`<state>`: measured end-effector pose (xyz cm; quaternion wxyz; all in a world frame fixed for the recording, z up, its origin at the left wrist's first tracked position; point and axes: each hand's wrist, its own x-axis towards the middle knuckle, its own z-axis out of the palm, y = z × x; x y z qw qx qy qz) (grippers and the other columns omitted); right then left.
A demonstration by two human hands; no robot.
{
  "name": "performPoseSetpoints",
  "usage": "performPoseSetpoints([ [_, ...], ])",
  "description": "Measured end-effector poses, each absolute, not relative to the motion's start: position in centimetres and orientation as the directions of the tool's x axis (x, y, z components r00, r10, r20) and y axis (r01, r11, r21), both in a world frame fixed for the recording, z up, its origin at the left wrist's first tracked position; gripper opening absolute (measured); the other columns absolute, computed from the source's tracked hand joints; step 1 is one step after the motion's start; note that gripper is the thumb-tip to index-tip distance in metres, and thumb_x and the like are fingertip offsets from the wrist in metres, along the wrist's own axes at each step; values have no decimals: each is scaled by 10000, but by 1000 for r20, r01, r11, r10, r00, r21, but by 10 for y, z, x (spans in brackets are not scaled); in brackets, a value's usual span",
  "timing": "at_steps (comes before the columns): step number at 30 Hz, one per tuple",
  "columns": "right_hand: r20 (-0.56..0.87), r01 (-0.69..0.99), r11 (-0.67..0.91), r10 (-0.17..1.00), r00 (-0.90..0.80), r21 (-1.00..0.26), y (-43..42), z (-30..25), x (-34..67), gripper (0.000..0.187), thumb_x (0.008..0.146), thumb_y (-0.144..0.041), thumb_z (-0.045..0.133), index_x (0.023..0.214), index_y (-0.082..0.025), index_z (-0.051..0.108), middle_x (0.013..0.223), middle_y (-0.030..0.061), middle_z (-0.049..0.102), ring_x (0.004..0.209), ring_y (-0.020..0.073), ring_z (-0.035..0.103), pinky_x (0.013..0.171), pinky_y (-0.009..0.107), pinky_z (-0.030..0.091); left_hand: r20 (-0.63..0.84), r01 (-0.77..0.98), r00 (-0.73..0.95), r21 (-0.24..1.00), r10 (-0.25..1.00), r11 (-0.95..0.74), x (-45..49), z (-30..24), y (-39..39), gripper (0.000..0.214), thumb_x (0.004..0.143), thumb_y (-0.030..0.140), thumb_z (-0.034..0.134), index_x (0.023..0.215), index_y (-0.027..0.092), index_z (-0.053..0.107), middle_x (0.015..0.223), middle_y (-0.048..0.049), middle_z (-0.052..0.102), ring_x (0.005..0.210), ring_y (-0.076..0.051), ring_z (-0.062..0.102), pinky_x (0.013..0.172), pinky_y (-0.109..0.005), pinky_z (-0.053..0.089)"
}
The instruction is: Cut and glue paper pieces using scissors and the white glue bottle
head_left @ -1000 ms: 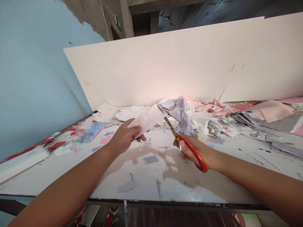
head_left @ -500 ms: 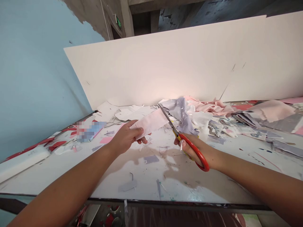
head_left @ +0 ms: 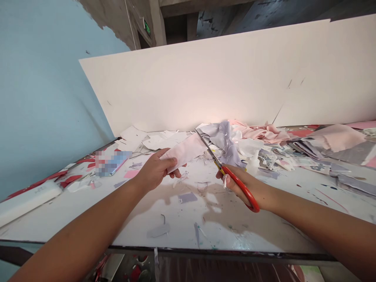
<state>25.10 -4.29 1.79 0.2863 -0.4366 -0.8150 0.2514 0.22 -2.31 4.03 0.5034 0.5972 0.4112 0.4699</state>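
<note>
My left hand [head_left: 160, 170] pinches the near end of a pale pink fabric strip [head_left: 186, 152] between thumb and fingers, holding it above the table. In my right hand [head_left: 239, 182] is a pair of scissors [head_left: 241, 188] with red handles, its blades pointing up and to the left. The blades lie along the strip's far right end and look closed or nearly so; whether they grip the fabric I cannot tell. A bit of white material sits at my right thumb. Behind the blades lies a crumpled grey-lilac cloth [head_left: 225, 141].
The white table [head_left: 182, 231] carries scraps, including white paper pieces [head_left: 133, 137], pink cloth [head_left: 264, 133] and folded grey cloth [head_left: 358, 184]. A white roll [head_left: 32, 201] lies at the left. A white panel [head_left: 211, 86] stands along the back, and a blue wall [head_left: 53, 86] rises at left.
The strip and my left hand have shifted very slightly left, and the strip's far end has drawn slightly back along the blades. The scissors have hardly moved.
</note>
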Motion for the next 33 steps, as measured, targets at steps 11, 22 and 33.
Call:
performPoseSetpoints([
  [11, 227, 598, 500, 851, -474, -626, -42, 19, 250, 418, 810, -566, 271, 747, -191, 443, 615, -20, 391, 543, 120, 389, 521, 264, 368, 143, 35, 241, 987, 960, -156, -1, 38, -21, 143, 726, 230, 549, 859, 177, 555, 636, -2, 600, 456, -88, 504, 525, -259, 364],
  [22, 218, 594, 455, 877, -429, -664, -38, 14, 249, 409, 814, -550, 300, 602, -202, 275, 564, -42, 287, 528, 103, 284, 474, 224, 284, 145, 39, 253, 986, 956, -160, 0, 39, -21, 136, 732, 222, 543, 857, 170, 551, 726, -26, 627, 461, -78, 514, 516, -252, 362],
  [33, 219, 598, 418, 899, -379, -684, -42, 14, 245, 438, 811, -565, 274, 571, -201, 314, 513, -38, 344, 490, 104, 311, 468, 236, 278, 141, 13, 255, 989, 957, -150, -1, 38, -21, 138, 722, 228, 556, 849, 175, 551, 721, -26, 633, 462, -90, 532, 512, -256, 361],
])
